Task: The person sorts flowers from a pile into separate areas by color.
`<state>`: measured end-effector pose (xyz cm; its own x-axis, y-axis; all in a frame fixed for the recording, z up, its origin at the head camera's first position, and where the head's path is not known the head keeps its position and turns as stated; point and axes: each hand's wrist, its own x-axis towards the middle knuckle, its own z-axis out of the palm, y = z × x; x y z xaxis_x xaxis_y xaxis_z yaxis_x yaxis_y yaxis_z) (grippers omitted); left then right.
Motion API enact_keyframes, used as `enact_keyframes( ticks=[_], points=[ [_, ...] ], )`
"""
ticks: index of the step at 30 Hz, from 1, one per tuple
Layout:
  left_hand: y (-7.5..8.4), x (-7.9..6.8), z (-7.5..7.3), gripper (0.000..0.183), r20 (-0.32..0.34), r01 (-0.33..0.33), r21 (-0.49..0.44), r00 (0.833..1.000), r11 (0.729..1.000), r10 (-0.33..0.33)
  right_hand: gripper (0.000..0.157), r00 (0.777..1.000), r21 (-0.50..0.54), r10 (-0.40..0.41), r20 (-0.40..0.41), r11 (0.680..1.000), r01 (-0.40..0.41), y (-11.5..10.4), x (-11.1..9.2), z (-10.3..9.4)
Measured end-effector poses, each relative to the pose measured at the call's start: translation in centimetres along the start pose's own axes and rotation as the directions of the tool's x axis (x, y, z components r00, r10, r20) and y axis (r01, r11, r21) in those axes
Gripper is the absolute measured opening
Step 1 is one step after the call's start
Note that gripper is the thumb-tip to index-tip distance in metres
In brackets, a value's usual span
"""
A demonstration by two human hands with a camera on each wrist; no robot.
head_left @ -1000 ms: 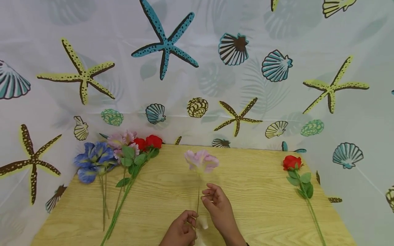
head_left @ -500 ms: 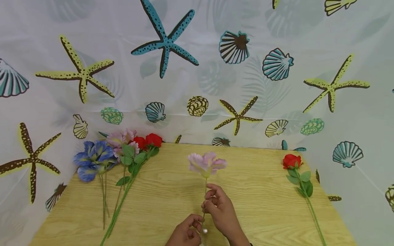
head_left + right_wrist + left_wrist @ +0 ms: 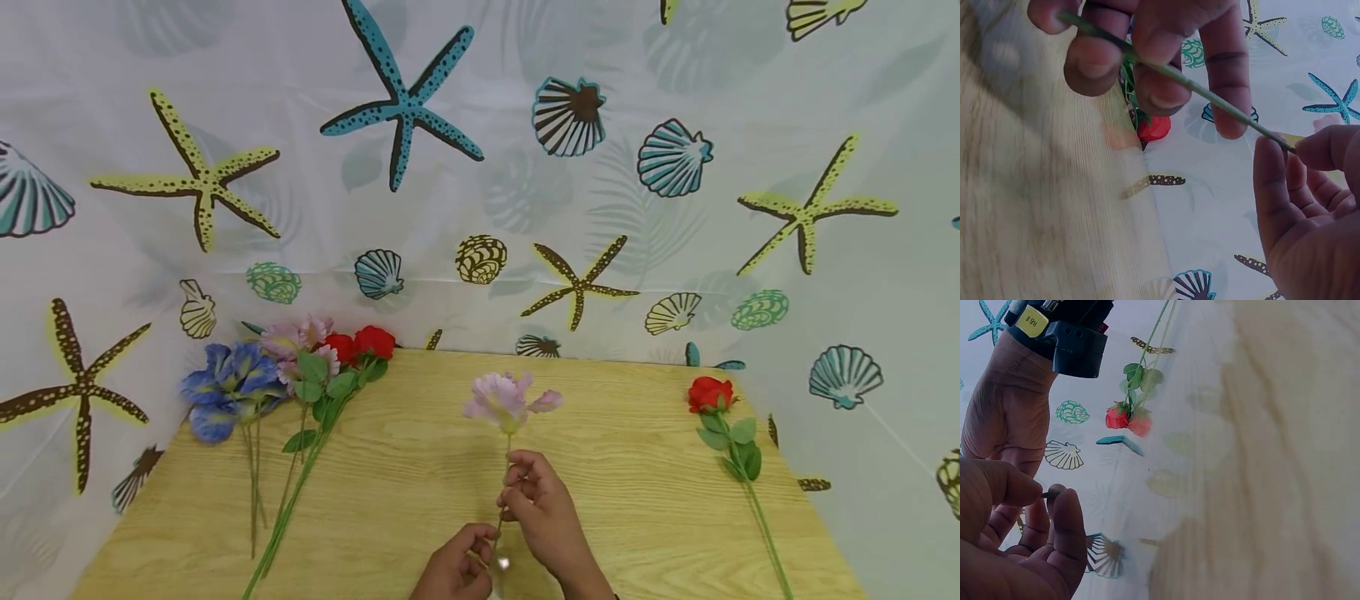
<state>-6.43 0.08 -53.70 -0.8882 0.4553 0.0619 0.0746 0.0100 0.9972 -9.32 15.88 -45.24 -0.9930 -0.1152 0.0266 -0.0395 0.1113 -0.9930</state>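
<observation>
I see left hand point(image 3: 454, 567) pinching the stem point(image 3: 1213, 99) low | right hand point(image 3: 542, 510) pinching it higher | pink flower point(image 3: 501, 403) at the tip, held over the table point(image 3: 630, 475); I'd guess light, soft, crushable there, stem thin and springy: grip stem only

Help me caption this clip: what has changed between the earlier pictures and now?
The pink flower has shifted to the person's right. The right hand, first beside the stem, now grips it; the left hand, also slightly farther right, still holds it lower down. The blue flowers and the single red rose stayed put.
</observation>
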Motion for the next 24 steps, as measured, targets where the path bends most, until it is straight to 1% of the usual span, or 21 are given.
enact_keyframes(
  ticks=[4,8,11,12,15,16,19,21,24],
  points=[
    [0.1,-0.1,-0.1,0.043,-0.022,-0.018,0.044,1.0,0.999,0.019,0.034,1.0,0.015,0.005,-0.03,1.0,-0.004,1.6,0.4,-0.3],
    [0.5,0.0,-0.6,0.048,-0.049,-0.009,0.112,0.999,0.994,0.014,0.034,0.998,0.022,-0.008,-0.064,1.0,0.01,2.6,0.8,-0.8],
    [0.8,0.1,-1.6,0.052,-0.062,-0.01,0.174,0.998,0.985,0.021,0.034,0.996,0.027,-0.012,-0.088,1.0,0.014,2.7,1.0,-1.3],
    [0.9,0.1,-1.9,0.054,-0.061,-0.021,0.193,0.998,0.981,0.034,0.035,0.995,0.03,-0.008,-0.096,0.999,0.011,2.7,1.0,-1.6],
    [1.0,0.0,-3.2,0.056,-0.067,-0.035,0.251,0.996,0.967,0.053,0.035,0.992,0.041,0.014,-0.127,0.999,-0.009,2.8,1.3,-2.6],
    [1.0,-0.1,-3.6,0.057,-0.074,-0.031,0.269,0.996,0.963,0.052,0.036,0.99,0.045,0.026,-0.139,0.999,-0.02,2.9,1.4,-3.1],
    [1.0,-0.4,-4.8,0.06,-0.095,-0.012,0.337,0.994,0.941,0.047,0.037,0.98,0.049,0.07,-0.185,0.997,-0.062,3.2,1.7,-4.5],
    [1.0,-0.5,-5.5,0.063,-0.111,0.002,0.388,0.993,0.922,0.044,0.038,0.971,0.039,0.102,-0.214,0.995,-0.096,3.5,1.8,-5.6],
    [0.9,-0.7,-6.5,0.066,-0.134,0.005,0.475,0.989,0.88,0.067,0.04,0.958,0.003,0.142,-0.248,0.989,-0.146,4.1,1.9,-7.4]
  ],
)
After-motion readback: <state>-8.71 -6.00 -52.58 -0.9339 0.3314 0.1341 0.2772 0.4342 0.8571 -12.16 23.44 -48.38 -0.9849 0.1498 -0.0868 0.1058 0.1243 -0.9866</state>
